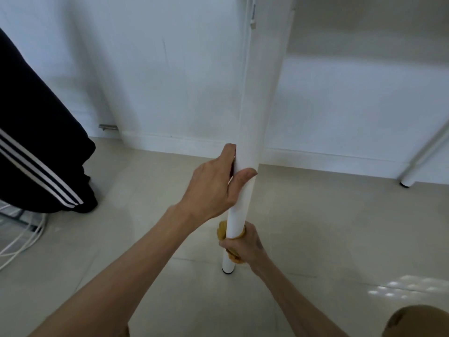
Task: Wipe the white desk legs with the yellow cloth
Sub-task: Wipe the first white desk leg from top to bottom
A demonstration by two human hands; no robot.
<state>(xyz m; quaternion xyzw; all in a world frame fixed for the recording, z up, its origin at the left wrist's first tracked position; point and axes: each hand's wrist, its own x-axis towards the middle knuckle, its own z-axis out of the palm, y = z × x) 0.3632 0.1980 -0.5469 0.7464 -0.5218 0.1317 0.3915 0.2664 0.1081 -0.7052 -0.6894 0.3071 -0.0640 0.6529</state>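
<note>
Fingers of the right hand (245,246) are curled tight around the yellow cloth (222,231), pinching it against the lower end of a white desk leg (252,142), just above the leg's dark foot (228,271) on the tiled floor (340,239). Higher up the same leg, the left hand (213,188) steadies it, thumb pressed across the near face and fingers wrapped behind, out of sight. To wipe well here, the cloth should ring the tube fully and keep even pressure as it travels the leg's whole length, with a twist so the hidden far side gets cleaned too; the steadying hand will have to shift so the patch beneath it is not skipped. A second desk leg (422,152) stands well apart at the right edge of the floor, near the skirting board (170,142), apparently untouched. A bystander's striped trouser leg (36,147) stands at left.
</note>
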